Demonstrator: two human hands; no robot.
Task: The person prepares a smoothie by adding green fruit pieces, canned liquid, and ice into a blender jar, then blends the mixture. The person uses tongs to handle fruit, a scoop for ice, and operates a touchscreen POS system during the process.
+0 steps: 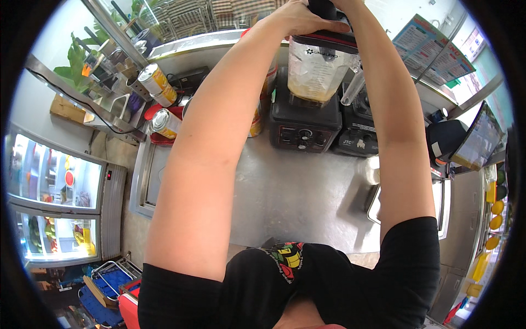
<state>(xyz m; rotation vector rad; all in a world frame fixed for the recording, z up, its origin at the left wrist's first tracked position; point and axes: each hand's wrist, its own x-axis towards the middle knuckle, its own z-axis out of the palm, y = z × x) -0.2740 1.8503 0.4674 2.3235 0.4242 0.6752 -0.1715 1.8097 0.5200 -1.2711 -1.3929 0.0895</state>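
"Where was the jar?"

"The clear blender jar [318, 68] stood upright at the far side of the steel counter [279, 197], seemingly seated on its black base [307, 126]. A second black base [359, 140] stood just to the right."

"And the hands?"

"Both were up at the top. The left hand [307, 21] touched the dark lid [331, 37], thumb stretched along it; whether its fingers were closed on anything, I couldn't tell. The right hand [346, 4] was mostly cut from sight, so its grip I couldn't tell either."

"Did it look heavy?"

"Only a shallow pale-yellow layer showed at the bottom, so I judged it fairly light for its bulk. The walls looked stiff, and smooth enough to turn slippery when wet. Glass or plastic, I couldn't say; I'd have treated it as fragile."

"Where would you have taken hold?"

"By the clear bar [353, 88] on its right, if that was the handle, with the other palm steadying the lid. Pulled by the lid alone, it might have tipped."
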